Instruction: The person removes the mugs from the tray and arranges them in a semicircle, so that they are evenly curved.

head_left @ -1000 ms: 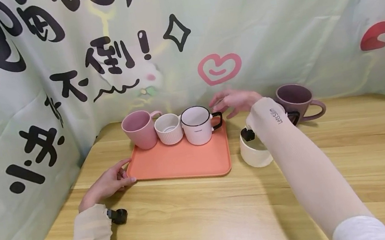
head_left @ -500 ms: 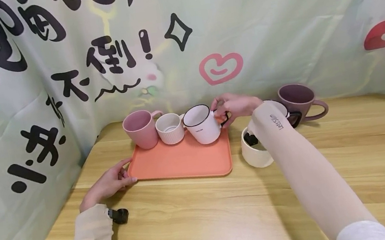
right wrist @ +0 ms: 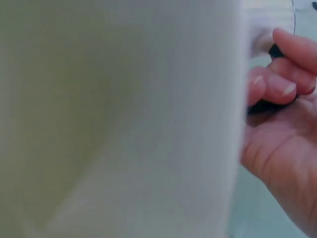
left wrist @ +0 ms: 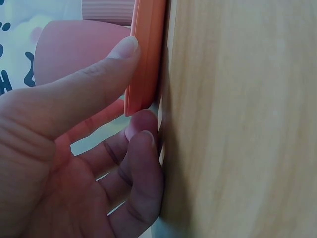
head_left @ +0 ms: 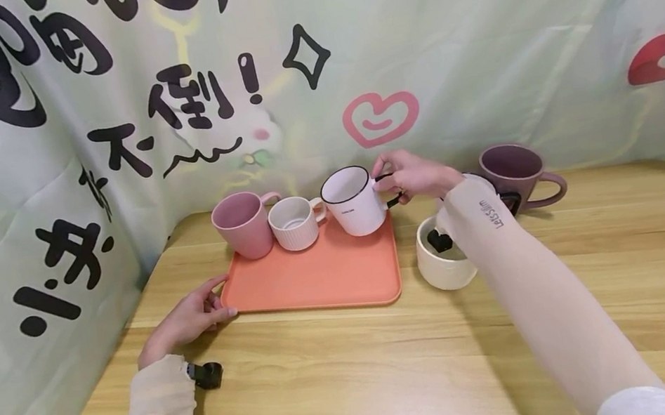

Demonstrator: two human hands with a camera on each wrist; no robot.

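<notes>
- Clock places are read around the middle of the coral tray (head_left: pixel 307 278), which lies on the wooden surface (head_left: pixel 356 374); twelve is the far side.
- Nine o'clock: the left hand (head_left: pixel 185 322) holds the tray's near-left corner, thumb on the rim, as it did a second ago.
- Between ten and eleven: a pink mug (head_left: pixel 242 228) stands on the tray; nothing shows inside.
- Twelve: a small ribbed cup (head_left: pixel 295 227), upright on the tray, nothing visible inside.
- Between one and two: the white mug (head_left: pixel 357 210) with a black rim. It stood upright a second ago; now it is tilted and higher, apparently clear of the tray, so the right hand seems to bear its weight. No contents show.
- Two: the right hand (head_left: pixel 411 176), fingers narrow, pinches that mug's black handle.
- Three: a cream cup (head_left: pixel 446 269) on the surface, its opening partly blocked.
- Between two and three: a second white mug (head_left: pixel 482 182), mostly hidden, contents unclear; then a purple mug (head_left: pixel 514 175), its floor hidden.
</notes>
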